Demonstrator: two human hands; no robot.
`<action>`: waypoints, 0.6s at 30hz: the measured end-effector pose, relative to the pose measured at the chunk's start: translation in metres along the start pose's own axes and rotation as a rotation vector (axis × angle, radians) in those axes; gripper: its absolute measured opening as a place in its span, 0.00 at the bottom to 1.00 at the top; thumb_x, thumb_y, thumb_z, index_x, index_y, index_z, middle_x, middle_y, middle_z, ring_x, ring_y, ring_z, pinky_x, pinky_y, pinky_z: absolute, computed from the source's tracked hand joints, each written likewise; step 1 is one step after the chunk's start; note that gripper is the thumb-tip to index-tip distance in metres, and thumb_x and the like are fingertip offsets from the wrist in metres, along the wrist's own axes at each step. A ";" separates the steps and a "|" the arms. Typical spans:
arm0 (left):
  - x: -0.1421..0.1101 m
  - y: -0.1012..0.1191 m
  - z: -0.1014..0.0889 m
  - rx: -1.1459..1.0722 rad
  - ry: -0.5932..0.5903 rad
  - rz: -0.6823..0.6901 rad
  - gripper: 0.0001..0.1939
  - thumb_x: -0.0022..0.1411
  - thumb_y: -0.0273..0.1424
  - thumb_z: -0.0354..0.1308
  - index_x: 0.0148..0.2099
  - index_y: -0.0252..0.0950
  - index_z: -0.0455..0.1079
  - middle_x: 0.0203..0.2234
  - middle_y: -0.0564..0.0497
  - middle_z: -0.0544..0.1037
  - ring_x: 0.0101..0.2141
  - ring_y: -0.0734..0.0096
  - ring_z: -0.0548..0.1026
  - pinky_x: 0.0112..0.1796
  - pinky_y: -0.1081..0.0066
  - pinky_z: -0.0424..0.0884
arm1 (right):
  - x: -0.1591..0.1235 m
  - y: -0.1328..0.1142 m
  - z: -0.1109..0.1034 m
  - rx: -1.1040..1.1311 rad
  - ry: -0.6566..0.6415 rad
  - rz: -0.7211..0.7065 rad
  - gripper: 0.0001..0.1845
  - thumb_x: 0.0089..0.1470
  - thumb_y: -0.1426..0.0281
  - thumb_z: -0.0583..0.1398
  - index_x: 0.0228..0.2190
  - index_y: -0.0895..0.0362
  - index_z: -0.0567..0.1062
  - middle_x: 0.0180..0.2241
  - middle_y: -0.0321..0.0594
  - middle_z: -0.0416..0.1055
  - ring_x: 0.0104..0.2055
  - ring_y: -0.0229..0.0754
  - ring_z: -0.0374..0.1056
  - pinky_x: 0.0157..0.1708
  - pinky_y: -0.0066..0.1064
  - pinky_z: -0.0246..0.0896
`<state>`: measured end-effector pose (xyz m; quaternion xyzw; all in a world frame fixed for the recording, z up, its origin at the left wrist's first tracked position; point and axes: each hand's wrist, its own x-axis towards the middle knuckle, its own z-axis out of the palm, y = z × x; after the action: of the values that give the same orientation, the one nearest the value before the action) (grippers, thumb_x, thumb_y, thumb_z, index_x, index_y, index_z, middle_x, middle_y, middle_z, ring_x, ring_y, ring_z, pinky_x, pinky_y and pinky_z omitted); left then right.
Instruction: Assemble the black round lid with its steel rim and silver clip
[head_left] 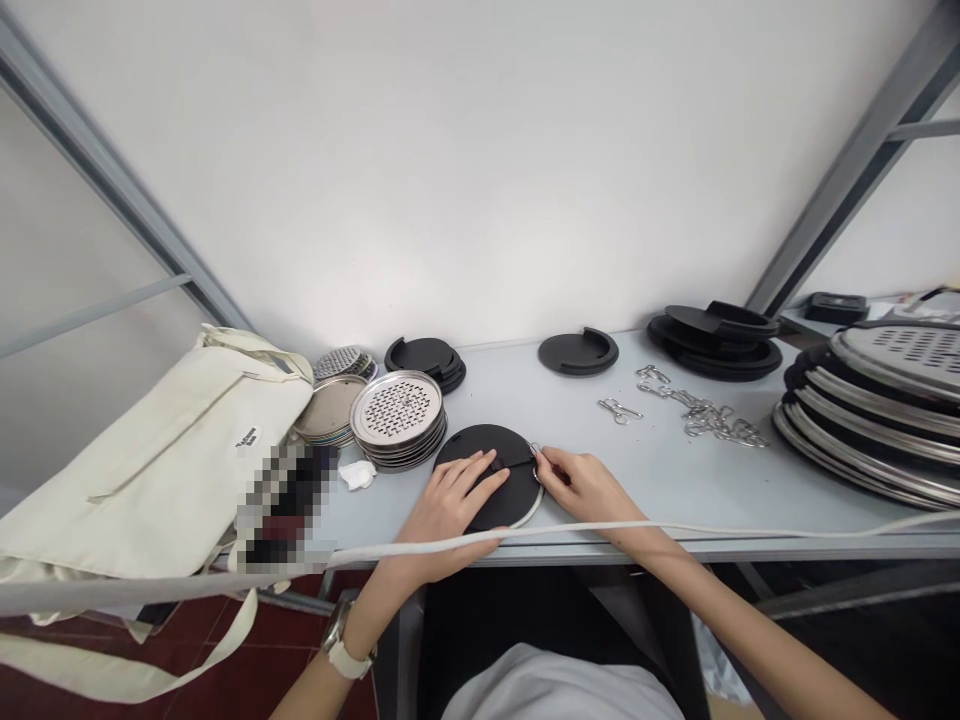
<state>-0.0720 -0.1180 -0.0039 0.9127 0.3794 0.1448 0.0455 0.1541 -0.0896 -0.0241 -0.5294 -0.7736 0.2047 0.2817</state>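
A round black disc (480, 440) with a pale rim at its lower right lies flat near the table's front edge. My left hand (454, 500) rests on top of it, fingers spread. At the disc's right edge my right hand (574, 482) pinches a small metal wire clip (535, 449), mostly hidden by the fingertips. Several loose wire clips (705, 415) are scattered to the right, with a few more (619, 410) closer to my hand. Left of the disc stands a stack of perforated metal discs (397, 410).
Behind are black round holders with raised rims (577, 352), some stacked (712, 340). A tall stack of metal-rimmed discs (885, 420) stands at right. A cream bag (157, 450) fills the left. A white cord (600, 527) crosses in front over my wrists.
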 end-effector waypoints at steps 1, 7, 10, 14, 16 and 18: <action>0.000 0.000 0.000 0.001 0.001 -0.001 0.31 0.62 0.39 0.54 0.65 0.41 0.52 0.64 0.46 0.54 0.61 0.55 0.54 0.56 0.55 0.55 | 0.000 0.000 0.000 0.002 0.001 -0.001 0.19 0.61 0.63 0.46 0.21 0.55 0.63 0.17 0.32 0.60 0.19 0.33 0.53 0.22 0.26 0.45; 0.000 0.000 -0.001 0.007 -0.018 0.000 0.32 0.62 0.38 0.55 0.65 0.41 0.52 0.64 0.46 0.53 0.61 0.55 0.53 0.57 0.55 0.54 | 0.000 0.001 0.001 -0.011 -0.013 0.003 0.20 0.62 0.61 0.45 0.22 0.55 0.62 0.17 0.32 0.61 0.19 0.34 0.54 0.23 0.27 0.46; 0.000 0.000 -0.001 0.011 -0.024 -0.001 0.31 0.62 0.39 0.54 0.65 0.40 0.52 0.64 0.46 0.53 0.61 0.56 0.53 0.57 0.56 0.54 | 0.000 0.002 0.001 -0.018 -0.017 -0.006 0.19 0.63 0.61 0.44 0.24 0.54 0.63 0.18 0.33 0.62 0.20 0.35 0.55 0.24 0.27 0.47; 0.000 0.000 0.000 0.006 -0.010 0.009 0.31 0.63 0.39 0.53 0.66 0.41 0.51 0.64 0.45 0.53 0.61 0.54 0.54 0.57 0.54 0.54 | 0.001 0.001 0.000 -0.011 -0.023 -0.001 0.20 0.62 0.62 0.44 0.23 0.55 0.63 0.18 0.33 0.62 0.20 0.35 0.55 0.24 0.27 0.47; 0.000 -0.001 0.000 0.003 -0.008 0.010 0.31 0.63 0.39 0.53 0.66 0.41 0.51 0.64 0.45 0.53 0.61 0.54 0.54 0.56 0.54 0.55 | 0.001 0.000 0.000 -0.008 -0.019 0.006 0.20 0.62 0.62 0.45 0.22 0.55 0.64 0.18 0.33 0.62 0.19 0.34 0.54 0.23 0.26 0.46; 0.000 -0.001 0.000 0.003 -0.008 0.010 0.31 0.62 0.39 0.54 0.66 0.41 0.51 0.64 0.45 0.53 0.61 0.54 0.54 0.56 0.54 0.55 | 0.001 0.000 0.000 -0.006 -0.012 0.004 0.20 0.62 0.62 0.45 0.22 0.55 0.64 0.17 0.33 0.61 0.19 0.34 0.53 0.22 0.26 0.46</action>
<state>-0.0724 -0.1177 -0.0045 0.9153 0.3748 0.1407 0.0451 0.1539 -0.0891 -0.0239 -0.5307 -0.7747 0.2062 0.2752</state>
